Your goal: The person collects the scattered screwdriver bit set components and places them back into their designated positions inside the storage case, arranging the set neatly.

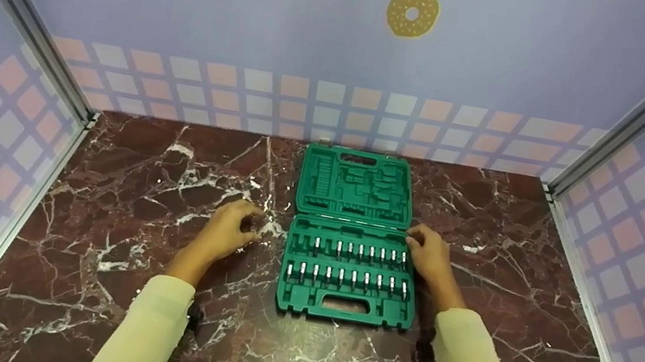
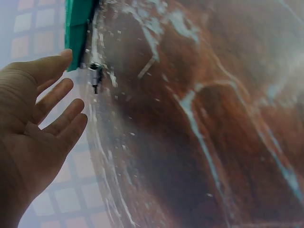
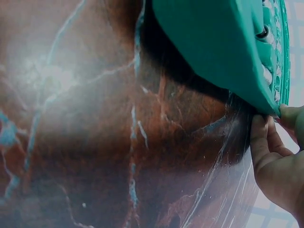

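Note:
A green socket bit case (image 1: 351,264) lies unfolded on the tabletop, with two rows of silver-and-black bits (image 1: 340,277) in its near half. Its far half, the lid (image 1: 354,190), shows moulded recesses. My right hand (image 1: 430,256) pinches the case's right edge near the hinge; in the right wrist view, the thumb and fingers (image 3: 260,137) meet at that edge. Left of the case, my left hand (image 1: 229,229) hovers with loosely bent, parted fingers and holds nothing. One loose bit (image 2: 95,77) shows beside the case in the left wrist view.
A dark red marbled tabletop (image 1: 109,223) with white veins lies under everything. Purple panels with pink and white squares (image 1: 362,108) close it in at the back and on both sides. Metal rails (image 1: 28,3) run along the corners.

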The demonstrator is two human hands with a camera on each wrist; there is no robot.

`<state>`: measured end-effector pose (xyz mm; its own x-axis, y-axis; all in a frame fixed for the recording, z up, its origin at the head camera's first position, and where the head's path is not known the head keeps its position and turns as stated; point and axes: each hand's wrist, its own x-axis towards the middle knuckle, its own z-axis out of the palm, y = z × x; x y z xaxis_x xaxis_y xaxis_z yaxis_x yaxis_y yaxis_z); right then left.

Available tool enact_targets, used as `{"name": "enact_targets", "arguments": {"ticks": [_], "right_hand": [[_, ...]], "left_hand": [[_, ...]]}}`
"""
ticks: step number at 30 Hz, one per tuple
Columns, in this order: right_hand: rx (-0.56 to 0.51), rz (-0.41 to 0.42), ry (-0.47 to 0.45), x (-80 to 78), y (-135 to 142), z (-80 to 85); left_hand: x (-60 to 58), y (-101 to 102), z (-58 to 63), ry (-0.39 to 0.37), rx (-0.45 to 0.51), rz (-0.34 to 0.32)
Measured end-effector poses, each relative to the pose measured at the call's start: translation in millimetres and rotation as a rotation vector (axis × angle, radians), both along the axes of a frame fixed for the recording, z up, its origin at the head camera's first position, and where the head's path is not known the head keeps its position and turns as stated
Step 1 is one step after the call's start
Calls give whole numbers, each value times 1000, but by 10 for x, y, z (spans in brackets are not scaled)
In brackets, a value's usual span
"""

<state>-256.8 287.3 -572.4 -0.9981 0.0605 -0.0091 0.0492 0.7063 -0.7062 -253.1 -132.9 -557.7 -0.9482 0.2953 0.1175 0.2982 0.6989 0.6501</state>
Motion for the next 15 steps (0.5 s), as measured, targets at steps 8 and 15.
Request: {"name": "enact_targets", "arguments": {"ticks": [8,15], "right_hand": [[1,0,-15,-9,13,10],[9,0,1,-11,7,7]], "left_hand": [[-17,-8,-89,6,-106,-13],[-34,39,-166,106,-117,-33]]}}
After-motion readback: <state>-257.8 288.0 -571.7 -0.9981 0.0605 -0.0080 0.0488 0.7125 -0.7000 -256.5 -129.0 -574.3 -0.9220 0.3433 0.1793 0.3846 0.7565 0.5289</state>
